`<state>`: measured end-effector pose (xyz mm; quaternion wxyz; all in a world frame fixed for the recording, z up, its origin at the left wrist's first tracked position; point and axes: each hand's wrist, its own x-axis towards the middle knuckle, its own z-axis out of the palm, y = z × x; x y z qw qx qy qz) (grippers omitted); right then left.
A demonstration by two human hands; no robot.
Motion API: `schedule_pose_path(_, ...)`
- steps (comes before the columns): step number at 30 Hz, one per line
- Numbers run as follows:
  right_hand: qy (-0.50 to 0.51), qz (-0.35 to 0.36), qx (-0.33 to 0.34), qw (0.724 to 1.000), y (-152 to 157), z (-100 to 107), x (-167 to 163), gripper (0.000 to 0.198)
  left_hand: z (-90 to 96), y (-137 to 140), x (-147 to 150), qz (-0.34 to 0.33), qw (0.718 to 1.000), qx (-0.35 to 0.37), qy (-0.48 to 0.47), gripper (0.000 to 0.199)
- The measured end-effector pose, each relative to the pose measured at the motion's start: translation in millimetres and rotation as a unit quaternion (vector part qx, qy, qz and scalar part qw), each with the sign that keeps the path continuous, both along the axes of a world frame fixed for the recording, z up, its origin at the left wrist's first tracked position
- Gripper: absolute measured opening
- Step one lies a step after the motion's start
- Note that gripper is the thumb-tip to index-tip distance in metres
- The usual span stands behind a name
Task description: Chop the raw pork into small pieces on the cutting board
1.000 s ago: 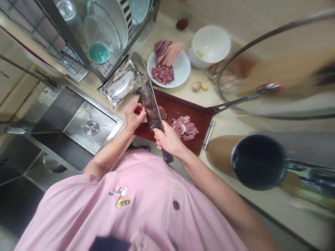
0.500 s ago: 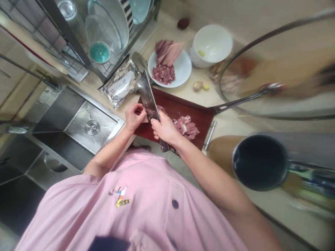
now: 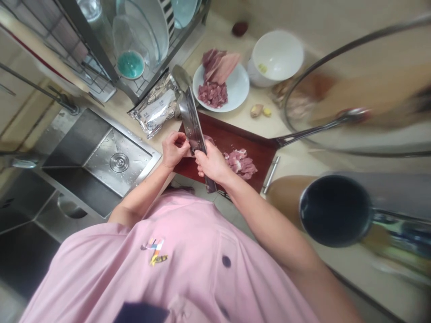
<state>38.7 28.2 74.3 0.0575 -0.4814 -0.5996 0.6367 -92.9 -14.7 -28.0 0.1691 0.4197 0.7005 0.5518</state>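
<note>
The right hand (image 3: 213, 162) is closed firmly around the handle of a cleaver (image 3: 193, 120). The blade extends away from the person, its far end near the foil packet (image 3: 156, 113) and the plate (image 3: 239, 98). The left hand (image 3: 173, 150) has its fingers bent into a narrow pinch on a piece of meat (image 3: 209, 139), just beside the blade. That piece lies on the red cutting board (image 3: 235, 134), toward the board's left end, and is partly hidden by the cleaver. Whether the cutting edge touches it cannot be determined from this angle.

Further right on the same board is a loose pile of sliced meat (image 3: 240, 165), apart from the piece under the blade. Beyond the board, the white plate carries a heap of diced meat (image 3: 213, 95) with larger slabs (image 3: 220, 67) behind it. A white bowl (image 3: 286, 54) stands right of the plate, with small pale-green bits inside. Ginger (image 3: 256, 111) lies on the table (image 3: 296, 163) between the bowl and the board. To the left is a steel sink (image 3: 103, 148); to the right, a dark round pan (image 3: 335, 211).
</note>
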Motion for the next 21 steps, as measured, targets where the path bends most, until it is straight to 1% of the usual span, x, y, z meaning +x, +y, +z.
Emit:
schedule_pose_path(3,0.006,-0.010,0.010,1.000,5,4,-6,0.016,-0.7,0,-1,-0.002,1.000,0.001,0.006,0.007)
schedule_pose_path(8,0.010,-0.005,-0.061,0.998,-4,11,6,0.019,-1.1,1,0,0.006,1.000,-0.002,-0.001,0.007)
schedule_pose_path(13,0.013,-0.014,-0.034,0.999,-2,11,-3,0.019,0.3,0,-1,0.002,1.000,0.004,0.000,0.007)
schedule_pose_path(15,0.018,-0.019,-0.041,0.999,-2,11,-4,0.018,1.5,0,-1,0.006,1.000,0.002,-0.004,0.007)
schedule_pose_path(18,0.010,-0.011,-0.069,0.998,-7,13,4,0.017,2.8,0,0,0.011,1.000,-0.003,-0.009,0.007)
schedule_pose_path(21,-0.007,-0.008,-0.053,0.999,-9,12,5,0.017,2.6,1,-1,0.007,1.000,-0.003,-0.004,0.006)
